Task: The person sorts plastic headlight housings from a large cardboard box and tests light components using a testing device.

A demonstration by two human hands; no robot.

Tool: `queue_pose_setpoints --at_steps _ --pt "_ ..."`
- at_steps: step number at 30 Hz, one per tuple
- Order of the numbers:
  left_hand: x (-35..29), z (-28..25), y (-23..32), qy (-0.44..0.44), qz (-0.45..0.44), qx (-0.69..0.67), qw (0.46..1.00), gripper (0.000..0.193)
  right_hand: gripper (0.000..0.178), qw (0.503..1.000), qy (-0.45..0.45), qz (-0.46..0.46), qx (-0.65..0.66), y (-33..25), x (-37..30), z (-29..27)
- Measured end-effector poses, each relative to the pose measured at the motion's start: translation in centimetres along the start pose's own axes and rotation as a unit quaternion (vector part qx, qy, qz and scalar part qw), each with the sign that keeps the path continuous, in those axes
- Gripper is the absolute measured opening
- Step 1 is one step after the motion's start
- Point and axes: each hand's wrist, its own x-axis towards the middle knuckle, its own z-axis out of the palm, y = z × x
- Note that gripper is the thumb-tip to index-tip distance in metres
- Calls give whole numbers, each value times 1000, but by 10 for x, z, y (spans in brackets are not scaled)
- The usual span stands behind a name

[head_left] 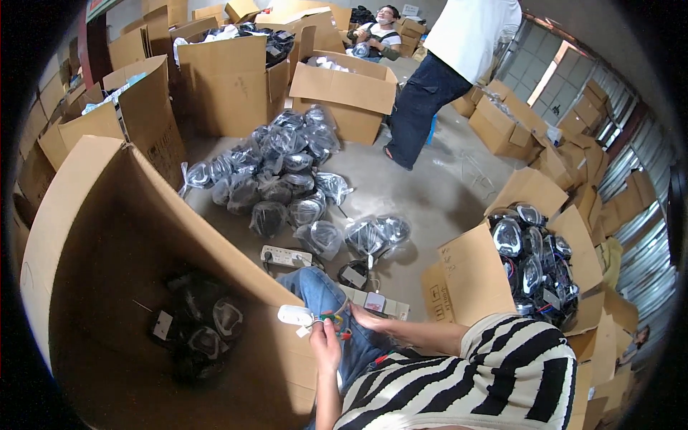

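Observation:
My left hand (pixel 326 347) is closed with the thumb up, pinching a bundle of thin wires with green, yellow and red connectors (pixel 337 322). A white oval plastic piece (pixel 295 315) on a cord hangs just left of its fingertips, over the edge of a big carton. My right hand (pixel 367 318) is beside the wires at my jeans-covered knee, its fingers stretched out; the white cable (pixel 345 307) passes close to its fingertips. Part of the connectors is hidden by the left fingers.
A deep carton (pixel 79 236) at left holds dark lamp-like units (pixel 208 337). Bagged units (pixel 279 172) lie piled ahead on the floor. A power strip (pixel 285 256) is by my knee. Another full carton (pixel 469 276) stands right. A person in dark trousers (pixel 430 93) stands beyond; another sits behind.

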Motion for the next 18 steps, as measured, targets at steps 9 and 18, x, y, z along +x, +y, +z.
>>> queue_pose_setpoints --at_steps 9,18 --pt "0 -8 16 -34 -53 78 995 22 62 911 -73 94 -396 -102 -63 -24" --pt "-12 -2 11 -137 20 251 958 23 29 930 -286 -217 -78 -199 -82 0"
